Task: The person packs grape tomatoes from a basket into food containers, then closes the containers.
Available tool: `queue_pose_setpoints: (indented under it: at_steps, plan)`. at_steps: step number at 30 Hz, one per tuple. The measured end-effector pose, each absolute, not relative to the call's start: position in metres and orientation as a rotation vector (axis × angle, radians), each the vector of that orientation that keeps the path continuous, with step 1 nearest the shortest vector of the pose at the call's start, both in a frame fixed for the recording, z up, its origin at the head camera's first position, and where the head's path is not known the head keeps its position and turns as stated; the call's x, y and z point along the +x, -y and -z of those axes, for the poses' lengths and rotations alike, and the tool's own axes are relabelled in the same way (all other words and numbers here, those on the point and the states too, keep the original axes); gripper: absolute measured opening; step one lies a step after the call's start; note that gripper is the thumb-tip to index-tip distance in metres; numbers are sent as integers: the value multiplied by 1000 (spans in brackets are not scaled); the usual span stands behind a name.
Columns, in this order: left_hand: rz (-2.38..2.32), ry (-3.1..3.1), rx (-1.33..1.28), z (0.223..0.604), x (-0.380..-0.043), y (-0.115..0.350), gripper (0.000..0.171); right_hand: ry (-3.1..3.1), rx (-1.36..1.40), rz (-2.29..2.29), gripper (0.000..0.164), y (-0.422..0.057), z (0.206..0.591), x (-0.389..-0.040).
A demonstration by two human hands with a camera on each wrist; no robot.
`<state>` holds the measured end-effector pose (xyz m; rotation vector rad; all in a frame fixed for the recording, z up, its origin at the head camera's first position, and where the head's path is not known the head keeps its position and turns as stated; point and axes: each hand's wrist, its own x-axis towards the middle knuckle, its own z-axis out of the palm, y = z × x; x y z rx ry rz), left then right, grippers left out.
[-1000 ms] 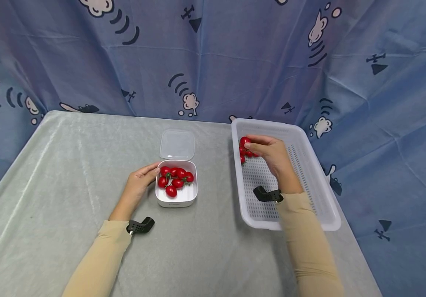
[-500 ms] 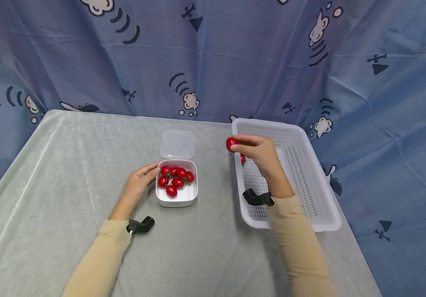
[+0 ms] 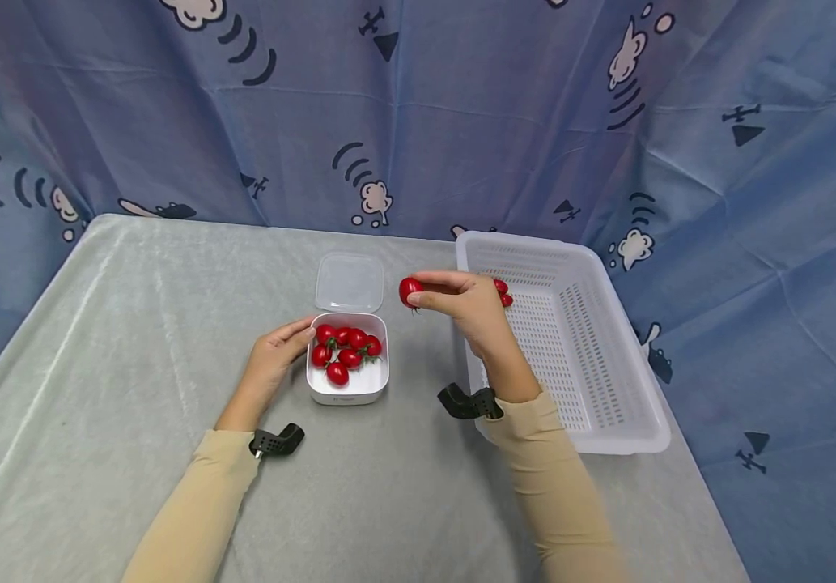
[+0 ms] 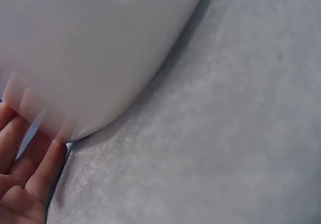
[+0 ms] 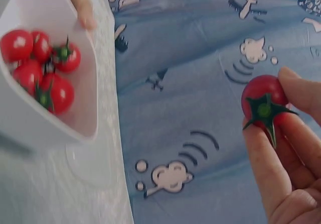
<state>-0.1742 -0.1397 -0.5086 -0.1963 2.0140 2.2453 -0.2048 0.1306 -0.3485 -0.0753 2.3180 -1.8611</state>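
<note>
My right hand (image 3: 479, 320) pinches a red cherry tomato (image 3: 410, 291) between thumb and fingers, raised above the table between the basket and the white box. In the right wrist view the held tomato (image 5: 260, 89) shows its green star-shaped stem. Several cherry tomatoes (image 3: 337, 373) lie inside the small white box (image 3: 348, 399), some with green stems. At the box's left side is my left hand (image 3: 275, 356), its fingertips touching the wall near the rim. The left wrist view has these fingers (image 4: 47, 171) fairly straight against the glossy box wall (image 4: 100, 48).
A clear lid (image 3: 349, 283) lies flat just behind the box. To the right, a white perforated basket (image 3: 541, 348) holds a few tomatoes (image 3: 507, 300), partly hidden by my right hand. The grey-covered table (image 3: 133, 348) ends at a blue patterned curtain (image 3: 461, 121).
My right hand has lifted the cherry tomato out of the basket and carried it left past the basket's edge. The left hand and the box have stayed in place.
</note>
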Motion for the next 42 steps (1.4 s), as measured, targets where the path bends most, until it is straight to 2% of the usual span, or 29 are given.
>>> queue_pose_setpoints:
  at_steps: [11, 28, 42]
  plan:
    - [-2252, -1998, -206, 508, -174, 139, 50, -2261, -95, 1892, 32, -95, 361, -191]
    - [-2214, -2027, -204, 506, -173, 141, 51, -2401, -68, 1581, 32, -55, 421, -183]
    - [-2234, -2003, -200, 506, -174, 140, 50, -2615, -266, 1318, 30, -41, 439, -181]
